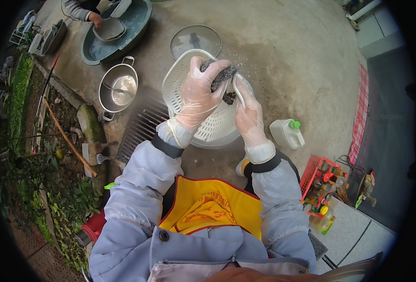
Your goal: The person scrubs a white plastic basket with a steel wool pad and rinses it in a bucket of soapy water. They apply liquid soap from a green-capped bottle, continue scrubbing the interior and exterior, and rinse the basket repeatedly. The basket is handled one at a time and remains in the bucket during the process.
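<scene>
Both my hands wear clear plastic gloves over white sleeves. My left hand [202, 90] grips a dark grey scouring pad [225, 75] that looks like steel wool. Below the pad, a small dark clump [229, 98] shows between my hands; what it is cannot be made out. My right hand [249, 112] pinches a white rim [239, 92], which seems to belong to the white perforated plastic colander [213, 127] under both hands. Pale specks are scattered over the concrete just beyond the pad. My hands hide much of the colander's far side.
A glass lid [195, 38] lies beyond the colander; a two-handled steel pot [118, 90] stands left, near a drain grate [143, 123]. Another person's hand [96, 19] holds a grey basket over a green basin [134, 42]. Rightward are a white jug [287, 134] and red crate [310, 176].
</scene>
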{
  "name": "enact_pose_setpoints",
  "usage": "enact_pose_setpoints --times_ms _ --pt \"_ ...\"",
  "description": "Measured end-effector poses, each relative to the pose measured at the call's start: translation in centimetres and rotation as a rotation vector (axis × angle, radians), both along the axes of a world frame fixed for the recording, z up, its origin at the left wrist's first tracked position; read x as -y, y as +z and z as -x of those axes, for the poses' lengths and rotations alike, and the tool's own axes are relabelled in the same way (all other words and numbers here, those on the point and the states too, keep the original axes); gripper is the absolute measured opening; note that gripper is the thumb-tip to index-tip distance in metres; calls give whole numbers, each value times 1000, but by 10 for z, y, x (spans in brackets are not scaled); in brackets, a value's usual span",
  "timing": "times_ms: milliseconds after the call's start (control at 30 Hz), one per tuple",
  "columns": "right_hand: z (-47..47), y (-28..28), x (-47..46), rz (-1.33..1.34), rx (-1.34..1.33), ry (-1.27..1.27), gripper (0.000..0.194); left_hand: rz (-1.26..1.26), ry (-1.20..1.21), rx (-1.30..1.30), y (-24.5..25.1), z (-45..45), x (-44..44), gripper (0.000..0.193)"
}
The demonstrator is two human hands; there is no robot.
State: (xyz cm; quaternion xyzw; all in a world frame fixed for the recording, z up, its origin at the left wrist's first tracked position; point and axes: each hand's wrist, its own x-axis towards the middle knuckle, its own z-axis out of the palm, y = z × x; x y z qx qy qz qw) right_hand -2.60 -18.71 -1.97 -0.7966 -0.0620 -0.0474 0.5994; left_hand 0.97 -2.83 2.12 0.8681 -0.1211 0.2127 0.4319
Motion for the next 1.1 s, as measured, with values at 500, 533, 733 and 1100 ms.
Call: enact_pose_setpoints --times_ms 500,533,733,1100 --pt "6 19 6 138 51 -33 60 149 154 -9 36 -7 12 43" --pt "7 19 6 186 37 -27 63 117 79 3 35 -5 13 44" --pt "5 21 8 113 56 -25 66 28 -80 -186 34 10 14 49" --pt "7 18 0 -10 -7 -3 66 126 22 -77 9 0 0 51"
